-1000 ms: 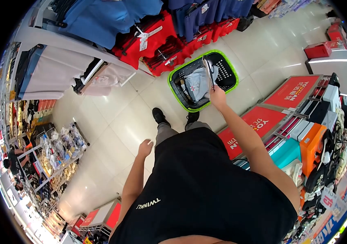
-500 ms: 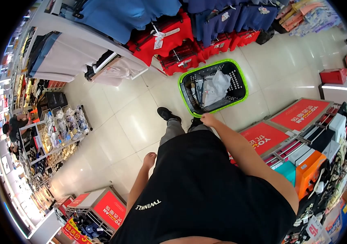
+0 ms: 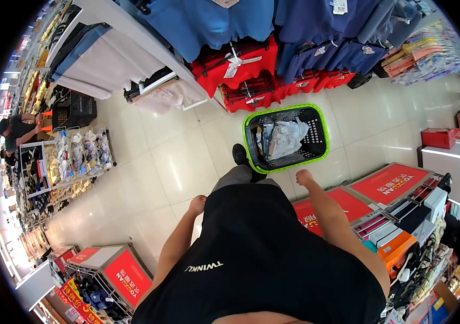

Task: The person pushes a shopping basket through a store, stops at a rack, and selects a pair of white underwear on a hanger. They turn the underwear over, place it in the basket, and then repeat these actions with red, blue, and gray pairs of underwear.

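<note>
A black shopping basket [image 3: 316, 141] with a bright green rim stands on the floor just ahead of my feet. Inside lies a clear plastic bag [image 3: 288, 139] with items I cannot make out. My left hand [image 3: 198, 204] hangs beside my black shirt, its fingers curled and nothing visible in them. Out to the right, my right hand [image 3: 304, 177] is curled closed just below the basket's near right corner, apart from the rim. Nothing shows in it either. My left shoe [image 3: 239, 154] is at the basket's left side.
Racks of blue shirts [image 3: 208, 27] and red garments [image 3: 235, 67] line the far side. Red-topped display boxes [image 3: 392, 183] flank me on the right, with another red-sided box [image 3: 127, 278] lower left. A person [image 3: 22, 129] is beside a wire bin of packets [image 3: 81, 156] at far left.
My right hand has moved right, away from the basket's near edge. My left foot now appears closer to the basket. The surrounding racks have shifted in view.
</note>
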A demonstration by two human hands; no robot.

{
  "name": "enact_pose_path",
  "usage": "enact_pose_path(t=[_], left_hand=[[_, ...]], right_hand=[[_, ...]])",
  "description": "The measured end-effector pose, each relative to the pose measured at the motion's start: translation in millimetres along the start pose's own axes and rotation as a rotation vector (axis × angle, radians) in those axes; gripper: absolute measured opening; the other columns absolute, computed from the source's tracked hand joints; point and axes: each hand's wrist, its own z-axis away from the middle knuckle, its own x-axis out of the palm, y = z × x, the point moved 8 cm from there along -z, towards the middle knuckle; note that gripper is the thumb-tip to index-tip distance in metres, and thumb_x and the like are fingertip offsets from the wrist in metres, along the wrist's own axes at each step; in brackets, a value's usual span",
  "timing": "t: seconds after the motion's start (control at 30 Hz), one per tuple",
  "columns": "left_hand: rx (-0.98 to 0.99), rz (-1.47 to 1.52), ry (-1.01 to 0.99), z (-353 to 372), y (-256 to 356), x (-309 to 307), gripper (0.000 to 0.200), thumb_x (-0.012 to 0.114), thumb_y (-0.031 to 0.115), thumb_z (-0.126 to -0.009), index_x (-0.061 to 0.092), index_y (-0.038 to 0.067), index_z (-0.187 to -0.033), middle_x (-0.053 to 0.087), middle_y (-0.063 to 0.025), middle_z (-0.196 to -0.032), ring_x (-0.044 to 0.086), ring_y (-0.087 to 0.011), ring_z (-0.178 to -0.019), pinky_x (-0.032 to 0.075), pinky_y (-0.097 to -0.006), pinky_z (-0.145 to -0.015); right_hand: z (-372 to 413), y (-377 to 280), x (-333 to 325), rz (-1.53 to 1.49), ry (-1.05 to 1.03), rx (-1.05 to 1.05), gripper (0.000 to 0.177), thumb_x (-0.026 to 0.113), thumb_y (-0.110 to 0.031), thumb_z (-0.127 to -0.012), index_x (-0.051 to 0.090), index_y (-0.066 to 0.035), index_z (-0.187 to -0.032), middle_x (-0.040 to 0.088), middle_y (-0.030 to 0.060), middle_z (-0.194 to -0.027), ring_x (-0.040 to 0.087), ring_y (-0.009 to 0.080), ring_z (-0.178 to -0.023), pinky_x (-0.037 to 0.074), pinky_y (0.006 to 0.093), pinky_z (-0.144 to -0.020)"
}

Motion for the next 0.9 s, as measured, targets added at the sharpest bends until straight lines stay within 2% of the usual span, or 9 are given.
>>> enact_pose_path(t=[0.07,0.17,0.33,0.47,0.53,0.67,0.73,0.8,0.9], left_hand=[[0.009,-0.046,-0.028,-8,8,-4,0.033,0.06,0.032,-0.085,0.067,0.002,-0.096,0.069,-0.0164,-0.091,0.067,-0.029,-0.087,0.051,-0.0357,-0.076],[0.029,-0.09,-0.081,-34,8,2,0.031,0.059,0.03,-0.085,0.068,0.002,-0.093,0.069,-0.0164,-0.088,0.067,-0.029,-0.084,0.051,-0.0367,-0.074],[0.063,-0.013,-0.067,-85,44,-20,0.028,0.053,0.026,-0.084,0.068,0.003,-0.089,0.068,-0.0173,-0.083,0.066,-0.0314,-0.078,0.05,-0.0392,-0.071],[0.3,-0.173,-0.17,-141,77,-26,0.024,0.051,0.023,-0.081,0.067,0.005,-0.084,0.065,-0.019,-0.086,0.063,-0.0347,-0.084,0.05,-0.0416,-0.074],[0.34,-0.097,-0.069,-159,101,-45,0.025,0.052,0.024,-0.083,0.066,0.006,-0.092,0.066,-0.0184,-0.092,0.064,-0.0336,-0.089,0.05,-0.042,-0.078],[0.338,0.036,0.176,-184,187,-106,0.04,0.053,0.025,-0.087,0.053,0.007,-0.123,0.065,-0.0169,-0.108,0.061,-0.0339,-0.1,0.048,-0.0414,-0.088],[0.517,0.12,0.389,-180,251,-147,0.044,0.056,0.024,-0.088,0.05,0.004,-0.126,0.06,-0.0169,-0.119,0.057,-0.0339,-0.109,0.045,-0.04,-0.093],[0.569,0.175,0.531,-175,302,-183,0.047,0.059,0.024,-0.088,0.048,0.004,-0.129,0.056,-0.0173,-0.125,0.055,-0.0336,-0.114,0.044,-0.0401,-0.095],[0.645,0.293,0.733,-147,365,-228,0.05,0.062,0.024,-0.086,0.048,0.005,-0.129,0.056,-0.0183,-0.124,0.055,-0.0339,-0.112,0.044,-0.0404,-0.095]], right_hand=[[-22,28,-5,-0.554,0.225,0.137,0.014,0.058,-0.017,-0.084,0.064,-0.004,-0.084,0.063,0.0045,-0.073,0.065,0.0166,-0.062,0.051,0.0298,-0.051],[23,-37,-93,-1.175,0.259,0.473,0.014,0.053,-0.013,-0.086,0.063,-0.005,-0.09,0.063,0.0051,-0.074,0.065,0.0169,-0.064,0.051,0.0298,-0.052],[11,-80,-119,-1.172,0.266,0.423,0.014,0.054,-0.011,-0.086,0.063,-0.006,-0.095,0.064,0.0059,-0.078,0.066,0.0165,-0.065,0.051,0.0289,-0.054],[22,-93,-124,-1.179,0.274,0.433,0.016,0.055,-0.012,-0.087,0.063,-0.006,-0.1,0.065,0.0064,-0.082,0.066,0.0167,-0.066,0.051,0.0282,-0.055],[39,-93,-132,-1.218,0.295,0.498,0.019,0.054,-0.013,-0.088,0.062,-0.004,-0.103,0.065,0.0069,-0.083,0.066,0.017,-0.068,0.051,0.0284,-0.056],[62,-77,-127,-1.261,0.346,0.614,0.023,0.053,-0.014,-0.09,0.061,-0.003,-0.108,0.066,0.0085,-0.087,0.066,0.0186,-0.07,0.051,0.0303,-0.058],[74,-65,-116,-1.331,0.377,0.676,0.024,0.051,-0.015,-0.09,0.061,-0.004,-0.109,0.066,0.0093,-0.089,0.067,0.0194,-0.072,0.052,0.0307,-0.059],[84,-61,-112,-1.306,0.372,0.689,0.026,0.051,-0.017,-0.091,0.061,-0.004,-0.11,0.067,0.0096,-0.089,0.066,0.0197,-0.073,0.052,0.0308,-0.06],[93,-65,-113,-1.321,0.314,0.735,0.026,0.052,-0.019,-0.091,0.06,-0.003,-0.11,0.067,0.0096,-0.089,0.065,0.0197,-0.072,0.052,0.0316,-0.06]])
